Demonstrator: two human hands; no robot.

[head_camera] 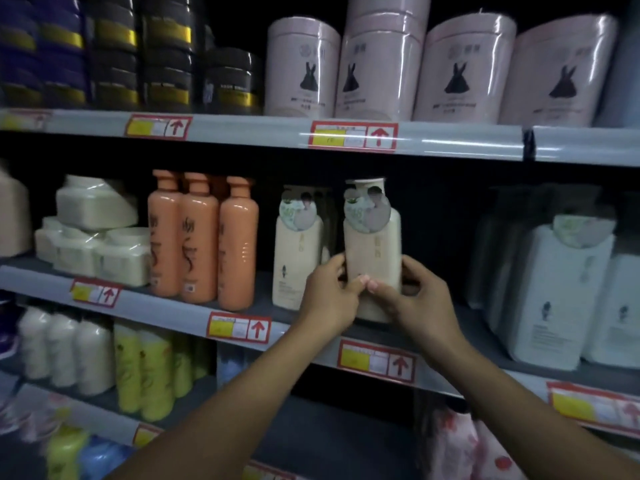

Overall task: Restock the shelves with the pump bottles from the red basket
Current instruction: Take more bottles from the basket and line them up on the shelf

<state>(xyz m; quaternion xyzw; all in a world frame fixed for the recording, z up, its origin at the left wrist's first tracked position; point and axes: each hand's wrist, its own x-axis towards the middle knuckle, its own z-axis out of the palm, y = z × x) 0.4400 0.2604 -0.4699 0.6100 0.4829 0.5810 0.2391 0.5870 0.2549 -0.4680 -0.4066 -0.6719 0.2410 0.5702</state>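
Both hands (329, 299) (412, 299) hold the cream bottle (374, 244) upright, pump up.

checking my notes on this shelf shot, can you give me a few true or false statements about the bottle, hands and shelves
1. Both hands hold the cream bottle. True: the left hand and right hand grip its lower part.
2. The held bottle is on the top shelf. False: it is at the middle shelf, beside a matching bottle.
3. The orange bottles stand left of the held bottle. True.
4. The pink canisters sit below the hands. False: they are on the shelf above.
5. The red basket is in view. False: none shows.
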